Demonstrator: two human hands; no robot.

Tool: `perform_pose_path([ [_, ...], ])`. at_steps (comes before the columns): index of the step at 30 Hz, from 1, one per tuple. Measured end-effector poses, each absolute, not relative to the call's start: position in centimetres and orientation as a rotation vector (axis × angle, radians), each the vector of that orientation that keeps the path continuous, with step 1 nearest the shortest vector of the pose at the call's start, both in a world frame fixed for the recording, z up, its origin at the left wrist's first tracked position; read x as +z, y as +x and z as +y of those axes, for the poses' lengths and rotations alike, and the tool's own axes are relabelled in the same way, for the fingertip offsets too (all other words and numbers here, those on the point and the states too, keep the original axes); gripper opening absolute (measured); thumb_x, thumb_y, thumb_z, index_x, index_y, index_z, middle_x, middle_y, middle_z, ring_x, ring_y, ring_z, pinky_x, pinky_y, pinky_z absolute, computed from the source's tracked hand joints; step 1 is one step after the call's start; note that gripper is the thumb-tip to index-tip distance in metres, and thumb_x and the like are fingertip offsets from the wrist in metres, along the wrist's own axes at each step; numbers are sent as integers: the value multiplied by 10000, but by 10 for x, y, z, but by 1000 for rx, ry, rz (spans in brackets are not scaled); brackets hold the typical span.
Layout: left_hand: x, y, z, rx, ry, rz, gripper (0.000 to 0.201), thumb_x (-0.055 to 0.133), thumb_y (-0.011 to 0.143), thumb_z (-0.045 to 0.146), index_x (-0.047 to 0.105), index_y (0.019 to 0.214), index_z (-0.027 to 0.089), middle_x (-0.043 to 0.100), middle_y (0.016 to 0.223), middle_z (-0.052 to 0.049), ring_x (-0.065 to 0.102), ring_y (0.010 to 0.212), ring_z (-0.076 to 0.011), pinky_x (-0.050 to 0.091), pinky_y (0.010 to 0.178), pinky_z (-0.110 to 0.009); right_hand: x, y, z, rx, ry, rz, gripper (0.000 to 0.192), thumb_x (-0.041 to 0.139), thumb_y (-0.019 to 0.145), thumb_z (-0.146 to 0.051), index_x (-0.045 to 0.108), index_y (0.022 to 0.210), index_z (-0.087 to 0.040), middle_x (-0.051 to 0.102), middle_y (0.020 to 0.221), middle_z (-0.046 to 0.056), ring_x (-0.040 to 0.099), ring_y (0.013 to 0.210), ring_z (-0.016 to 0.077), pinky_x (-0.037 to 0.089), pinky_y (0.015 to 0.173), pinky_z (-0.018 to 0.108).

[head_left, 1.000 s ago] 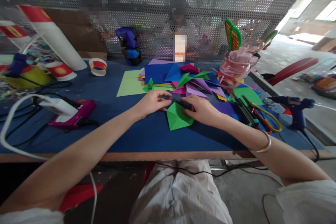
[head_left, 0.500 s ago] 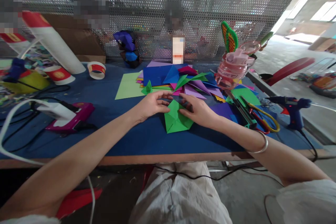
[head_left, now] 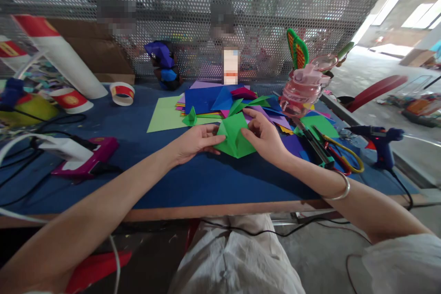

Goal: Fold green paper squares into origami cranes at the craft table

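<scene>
A folded green paper (head_left: pixel 234 140) is lifted a little above the blue table top (head_left: pixel 193 179). My left hand (head_left: pixel 195 141) pinches its left corner. My right hand (head_left: pixel 263 137) grips its right side, thumb on top. Just behind lies a heap of coloured paper sheets and folded pieces (head_left: pixel 223 101), with a small green folded piece (head_left: pixel 190 117) at its left edge and a light green sheet (head_left: pixel 164 115) beside it.
A pink water bottle (head_left: pixel 303 89), scissors (head_left: pixel 344 156) and a blue glue gun (head_left: pixel 377 140) lie to the right. A magenta device (head_left: pixel 84 156) with cables, a tape roll (head_left: pixel 122 93) and red-white tubes (head_left: pixel 57 55) are on the left. A perforated metal screen (head_left: pixel 193 18) stands behind.
Both hands have picked the green paper up off the table and raised it slightly away from me; one second ago it lay flat under my fingers.
</scene>
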State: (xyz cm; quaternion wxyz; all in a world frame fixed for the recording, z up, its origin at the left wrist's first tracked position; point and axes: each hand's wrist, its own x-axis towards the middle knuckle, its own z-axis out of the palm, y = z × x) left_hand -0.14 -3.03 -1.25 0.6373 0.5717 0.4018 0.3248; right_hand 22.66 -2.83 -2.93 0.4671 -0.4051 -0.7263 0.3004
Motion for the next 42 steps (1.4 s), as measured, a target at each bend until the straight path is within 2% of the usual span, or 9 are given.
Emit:
perform_pose_path([
  [6,-17,-10,-21,810,1344,1021,464,944,620,481,744,909,177,755,834,-35,681,701,-158,551,607,-252,-31,228,-30,696,-899,-1867,422,530,990,-287,488,1401,-204,591,832,-10,537,682,132,452,593,265],
  [9,-18,-14,-18,831,1365,1058,443,932,635,470,751,918,181,751,823,-31,669,697,-158,522,598,-249,-29,233,-29,361,-816,-1951,397,455,1002,-184,506,1395,-205,636,1091,93,616,957,193,526,744,324],
  [12,-19,-15,-19,822,1385,1085,436,914,665,468,772,966,186,753,821,-34,670,712,-175,518,628,-271,-28,238,-29,-42,-681,-2147,407,473,920,-61,601,1284,-190,614,1219,151,594,1136,263,528,906,437],
  [18,-21,-11,-23,714,1714,1104,440,815,768,545,790,1046,204,793,980,-53,711,963,-259,572,902,-383,-32,239,-38,-370,-301,-2434,150,591,974,-135,692,1070,-192,726,1126,88,632,1109,233,487,904,391],
  [23,-23,-6,-28,664,1945,1108,360,695,861,479,781,1085,209,800,1062,-39,707,1048,-278,561,965,-382,-31,241,-50,-527,-202,-2481,180,552,1033,-129,709,984,-201,773,1055,18,647,1070,170,419,960,365],
  [28,-21,-2,-36,639,2070,1146,288,622,891,361,766,1093,216,797,1084,-26,714,1013,-257,531,982,-367,-30,243,-58,-551,-182,-2521,243,492,1059,-123,722,1033,-198,787,1072,18,666,1045,169,444,942,359],
  [34,-22,3,-44,577,2160,1229,328,638,922,367,702,1207,218,768,1046,-36,701,894,-229,534,899,-366,-35,244,-59,-291,-106,-2587,243,482,1061,-130,725,1039,-131,786,1114,89,711,1010,184,541,862,341],
  [39,-26,2,-53,673,2512,1161,326,691,901,271,654,1219,207,657,1268,-102,609,1215,-290,484,1080,-445,-40,244,-60,-216,-131,-2593,192,532,1051,-159,723,1036,-148,792,1091,82,731,927,171,577,804,328],
  [42,-29,-4,-58,725,2679,1078,153,639,959,280,687,1089,215,668,1238,-100,620,1173,-274,502,1052,-443,-39,245,-63,-244,-144,-2600,206,527,1053,-172,719,980,-156,788,1049,79,723,884,165,579,772,321],
])
